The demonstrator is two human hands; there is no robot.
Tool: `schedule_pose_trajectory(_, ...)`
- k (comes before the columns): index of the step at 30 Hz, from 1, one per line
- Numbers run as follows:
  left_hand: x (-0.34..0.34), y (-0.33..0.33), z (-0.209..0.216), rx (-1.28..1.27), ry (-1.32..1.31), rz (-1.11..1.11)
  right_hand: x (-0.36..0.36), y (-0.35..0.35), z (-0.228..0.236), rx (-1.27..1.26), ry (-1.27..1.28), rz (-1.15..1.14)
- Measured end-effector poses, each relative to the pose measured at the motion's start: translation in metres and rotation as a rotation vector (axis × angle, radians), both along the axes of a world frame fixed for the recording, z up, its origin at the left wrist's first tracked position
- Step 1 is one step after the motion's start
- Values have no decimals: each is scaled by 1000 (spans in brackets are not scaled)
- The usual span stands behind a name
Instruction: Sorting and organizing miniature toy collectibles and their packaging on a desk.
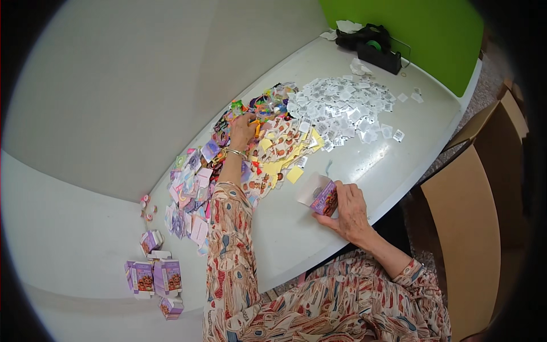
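My right hand (351, 214) grips a small purple printed carton (326, 199) near the table's front edge. The carton's top is open, with a pale flap standing out to the left. My left hand (242, 131) reaches into a heap of small colourful plastic-wrapped trinkets (268, 104) at the far left of the table. Its fingers are curled together beside an orange piece (257, 127); what lies between them is hidden. Close by the left hand is a pile of cards with printed brown figures (283, 137) and yellow slips (295, 174).
Small white printed packets (342, 105) form a wide pile farther back. A black tape dispenser (380, 57) stands by the green panel (421, 34). Pastel packets (191, 188) lie left of my sleeve. Several purple cartons (168, 276) sit lower left. A cardboard box (464, 228) stands at right.
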State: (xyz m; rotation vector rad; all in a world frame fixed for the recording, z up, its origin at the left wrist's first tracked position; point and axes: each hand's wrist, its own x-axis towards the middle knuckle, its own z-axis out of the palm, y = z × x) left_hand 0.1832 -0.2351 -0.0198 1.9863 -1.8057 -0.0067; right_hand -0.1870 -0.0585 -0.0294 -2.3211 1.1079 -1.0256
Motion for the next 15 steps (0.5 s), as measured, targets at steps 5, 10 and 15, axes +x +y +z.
schedule_pose_trajectory(5, 21, 20, 12, 3, 129, -25, 2, 0, 2, -24, -21, 3)
schedule_pose_trajectory(10, 10, 65, 56, 76, 864, -62, 4, 0, -2, -11, -42, 16)
schedule_pose_trajectory(15, -45, 109, 108, 162, 1246, -78, 2, -3, -3, -5, -19, -5)
